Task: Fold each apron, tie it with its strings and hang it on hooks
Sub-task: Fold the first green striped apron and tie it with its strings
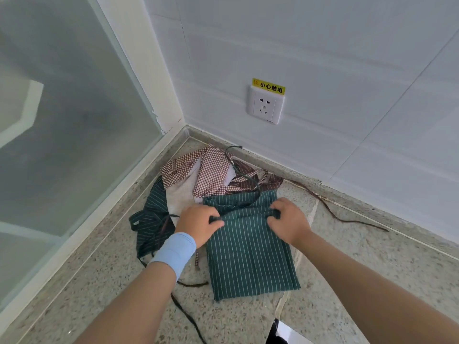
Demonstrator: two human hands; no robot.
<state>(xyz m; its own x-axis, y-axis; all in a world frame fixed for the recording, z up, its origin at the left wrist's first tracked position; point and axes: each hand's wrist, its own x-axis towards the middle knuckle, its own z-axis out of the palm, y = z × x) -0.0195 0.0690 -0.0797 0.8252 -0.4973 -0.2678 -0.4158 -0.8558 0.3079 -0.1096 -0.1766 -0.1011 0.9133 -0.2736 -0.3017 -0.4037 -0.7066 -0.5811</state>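
– Both hands are curled tight. The left hand (198,223) and the right hand (288,223) each pinch one end of the fold at the far edge of the green striped apron (250,259).

– Where is that apron?

– Flat on the speckled counter (360,256), folded into a long strip that runs from the hands back toward the person. A blue wristband (173,252) sits on the left wrist.

– What else is there?

– From the green apron, a checked apron (211,167) lies in a heap at 11 o'clock, in the corner. A dark striped apron (149,219) is bunched up at 9 o'clock. A long brown string (335,209) trails off at 2 o'clock. A wall socket (265,106) is up at 12 o'clock.

– Will the apron be hard to hold?

– I think not. It looks thin, soft and light. But it is floppy, so the fold could slide open if one side is let go.

– So where should you grab it?

– At both ends of the fold, like now, thumbs on top. For tying, I would pick up a thin string near where it joins the cloth. I see no hooks here.
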